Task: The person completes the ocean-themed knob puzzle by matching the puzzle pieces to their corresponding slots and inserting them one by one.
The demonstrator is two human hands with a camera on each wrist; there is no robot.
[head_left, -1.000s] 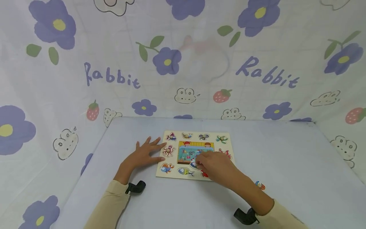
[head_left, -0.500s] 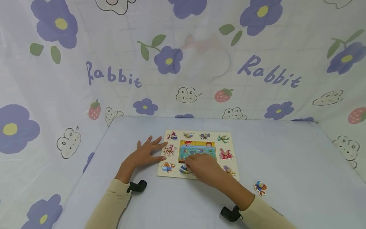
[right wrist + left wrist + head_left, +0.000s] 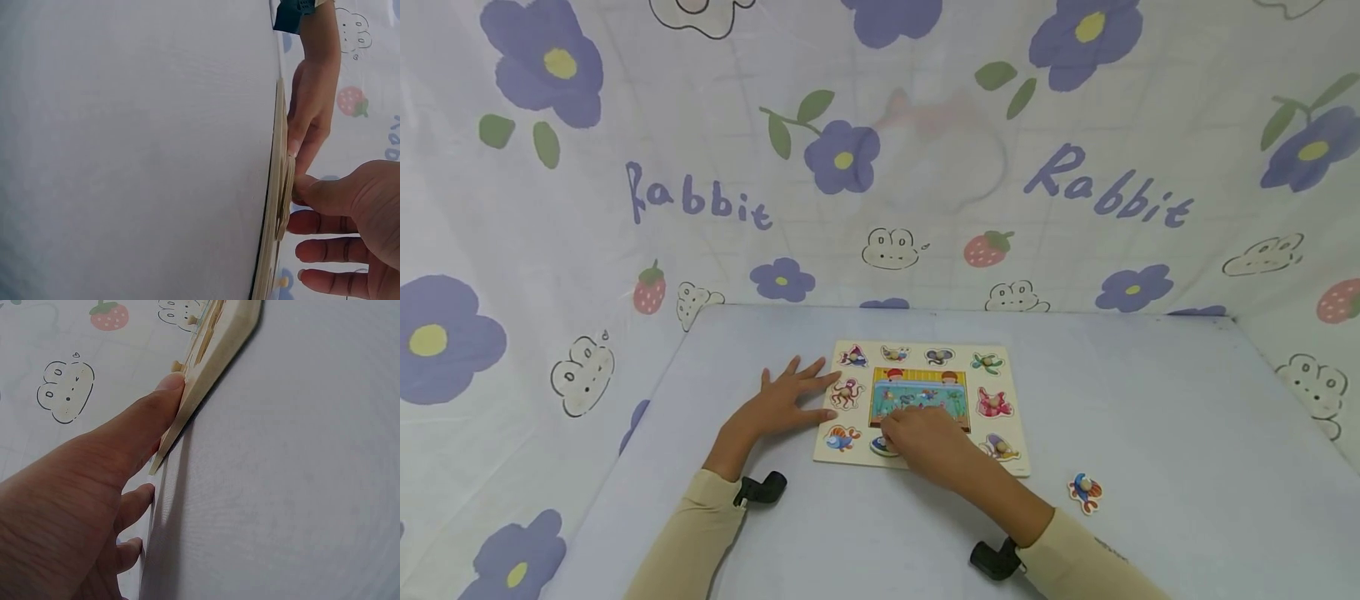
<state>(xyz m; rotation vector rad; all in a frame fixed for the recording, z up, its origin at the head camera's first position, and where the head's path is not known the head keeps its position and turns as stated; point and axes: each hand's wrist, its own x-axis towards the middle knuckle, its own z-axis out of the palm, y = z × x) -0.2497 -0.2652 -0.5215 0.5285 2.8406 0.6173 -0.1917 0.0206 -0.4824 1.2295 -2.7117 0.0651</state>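
A wooden knob puzzle board (image 3: 928, 466) with sea animal pieces and an aquarium picture in its middle lies flat on the table. My right hand (image 3: 928, 442) pinches a puzzle piece (image 3: 882, 446) at the board's near edge, left of centre; most of that piece is hidden under the fingers. In the right wrist view the piece (image 3: 287, 197) lies against the board's top, slightly tilted. My left hand (image 3: 778, 407), fingers spread, touches the board's left edge. Its thumb (image 3: 140, 428) presses on the rim in the left wrist view.
A loose blue and orange crab-like piece (image 3: 1085, 492) with a knob lies on the white table (image 3: 1180, 433), right of the board. Behind the table hangs a curtain (image 3: 820, 267) with flowers and rabbits. Each wrist wears a black camera mount (image 3: 996, 559).
My right hand has shifted left along the board's near edge with the piece and come lower, uncovering the right-hand pieces and the loose piece. My left hand has kept its place.
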